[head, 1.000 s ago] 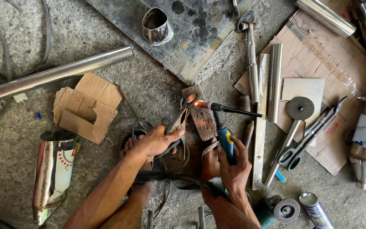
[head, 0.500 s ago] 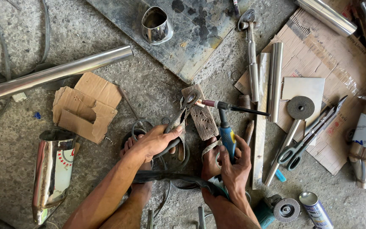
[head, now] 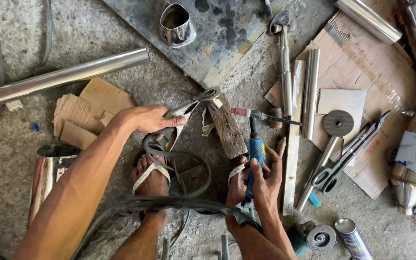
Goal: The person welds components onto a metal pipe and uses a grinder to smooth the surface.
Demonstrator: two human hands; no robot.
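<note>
My left hand (head: 144, 119) grips the handles of grey locking pliers (head: 192, 104). Their jaws clamp a small metal piece (head: 213, 97) at the top end of a worn wooden block (head: 227, 131). My right hand (head: 262, 179) holds a blue-handled welding torch (head: 255, 147). The torch's pink nozzle (head: 239, 111) points left and stands a short way right of the clamped piece. No arc is lit. My feet in sandals (head: 152, 175) rest on the concrete beside the block.
A black cable (head: 184, 166) loops under my arms. A long steel tube (head: 63, 77) and cardboard scraps (head: 85, 113) lie at the left, a shiny tube section (head: 176, 24) on a dark plate above. Bars, shears (head: 343, 161), a cutting disc (head: 338, 123), a grinder (head: 316, 237) and a spray can (head: 355, 239) crowd the right.
An arc glowed at the clamped piece a second ago and is now out. The torch tip has drawn back to the right. My left hand shifted up and left, laying the pliers flatter.
</note>
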